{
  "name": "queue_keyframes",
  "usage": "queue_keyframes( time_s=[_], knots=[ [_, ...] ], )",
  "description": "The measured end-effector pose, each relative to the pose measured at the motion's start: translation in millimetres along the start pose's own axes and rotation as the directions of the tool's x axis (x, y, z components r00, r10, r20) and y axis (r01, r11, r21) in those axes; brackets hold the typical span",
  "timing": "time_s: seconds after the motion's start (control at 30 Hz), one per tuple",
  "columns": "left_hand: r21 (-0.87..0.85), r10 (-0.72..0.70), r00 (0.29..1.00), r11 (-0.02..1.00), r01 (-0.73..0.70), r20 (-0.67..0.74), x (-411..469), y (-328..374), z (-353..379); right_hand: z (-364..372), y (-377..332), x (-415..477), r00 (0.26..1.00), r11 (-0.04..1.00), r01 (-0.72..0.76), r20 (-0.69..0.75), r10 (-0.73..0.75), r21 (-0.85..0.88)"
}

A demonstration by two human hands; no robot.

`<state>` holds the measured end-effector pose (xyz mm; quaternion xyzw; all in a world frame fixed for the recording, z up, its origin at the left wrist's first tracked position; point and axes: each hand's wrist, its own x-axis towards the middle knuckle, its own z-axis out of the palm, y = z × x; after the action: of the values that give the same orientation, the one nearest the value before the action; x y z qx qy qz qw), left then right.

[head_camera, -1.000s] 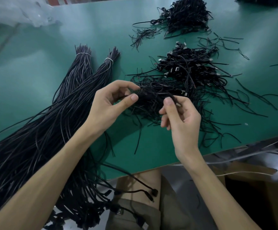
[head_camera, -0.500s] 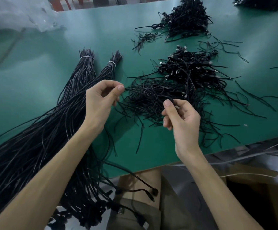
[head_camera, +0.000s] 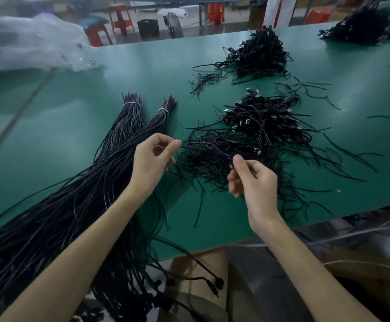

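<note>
Left hand (head_camera: 152,161), right hand (head_camera: 254,182) on tie (head_camera: 206,148)

The long cable bundles (head_camera: 49,217) run out of frame at 8 o'clock, and the left forearm hides part of their near ends. The far cable pile (head_camera: 361,31) at 1 o'clock is cut by the top edge. The plastic sheet (head_camera: 26,43) at 10 o'clock is blurred and cropped. Whether the left hand (head_camera: 151,163) and right hand (head_camera: 254,182) pinch the same strand of the tangle (head_camera: 212,154) is too fine to tell.
</note>
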<state>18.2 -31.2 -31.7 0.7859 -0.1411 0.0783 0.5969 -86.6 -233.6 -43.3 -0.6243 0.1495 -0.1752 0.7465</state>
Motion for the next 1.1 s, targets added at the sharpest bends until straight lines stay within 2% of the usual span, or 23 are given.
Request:
queue_keyframes(
  time_s=[0.07,0.17,0.27,0.37,0.43,0.47,0.53,0.63,0.83,0.9,0.97,1.03,1.1],
  knots=[
    [0.094,0.005,1.000,0.996,-0.008,0.029,3.6,5.6,-4.3,-4.8,-11.1,8.2,0.997,0.996,-0.071,-0.015,0.072,0.051],
    [0.406,0.123,0.992,0.906,-0.117,0.011,11.6,14.4,-21.0,-12.5,-36.1,32.9,0.985,0.974,-0.151,-0.063,0.163,0.171],
    [0.720,0.181,0.983,0.682,-0.128,0.003,15.2,16.8,-37.2,-13.9,-57.9,56.8,0.970,0.925,-0.188,-0.086,0.228,0.329],
    [0.905,0.028,0.999,0.425,0.003,-0.017,15.0,12.0,-44.7,-13.8,-63.4,66.6,0.968,0.867,-0.201,-0.040,0.246,0.456],
    [0.934,-0.048,0.998,0.353,0.055,-0.041,11.2,8.6,-46.0,-13.7,-62.3,64.2,0.973,0.859,-0.217,0.035,0.226,0.464],
    [0.942,-0.036,0.999,0.333,0.048,-0.038,9.1,6.8,-46.2,-13.6,-60.3,61.7,0.976,0.862,-0.215,0.063,0.209,0.459],
    [0.946,0.045,0.999,0.323,0.005,-0.020,6.5,4.2,-47.7,-13.3,-55.7,57.2,0.981,0.872,-0.195,0.089,0.174,0.450],
    [0.921,0.130,0.991,0.389,-0.027,-0.025,6.1,7.0,-49.8,-13.3,-49.1,52.3,0.987,0.893,-0.156,0.102,0.124,0.423],
    [0.887,0.069,0.997,0.461,-0.015,-0.019,8.4,24.1,-49.6,-11.1,-42.2,37.4,0.991,0.955,-0.102,0.116,0.072,0.279],
    [0.873,0.125,0.992,0.481,-0.088,0.031,2.2,36.4,-43.6,-8.9,-39.1,32.4,0.993,0.996,0.002,0.121,-0.013,0.091],
    [0.822,0.119,0.985,0.543,-0.170,0.125,-10.1,52.6,-31.7,-4.1,-34.9,27.1,0.967,0.968,0.180,0.210,-0.142,-0.174],
    [0.768,0.082,0.953,0.573,-0.286,0.293,-25.6,66.0,-15.0,6.5,-31.3,17.1,0.898,0.870,0.363,0.374,-0.232,-0.333],
    [0.692,0.041,0.901,0.626,-0.360,0.432,-37.9,70.5,-1.0,20.2,-29.8,5.3,0.790,0.739,0.539,0.547,-0.277,-0.404]
  ],
)
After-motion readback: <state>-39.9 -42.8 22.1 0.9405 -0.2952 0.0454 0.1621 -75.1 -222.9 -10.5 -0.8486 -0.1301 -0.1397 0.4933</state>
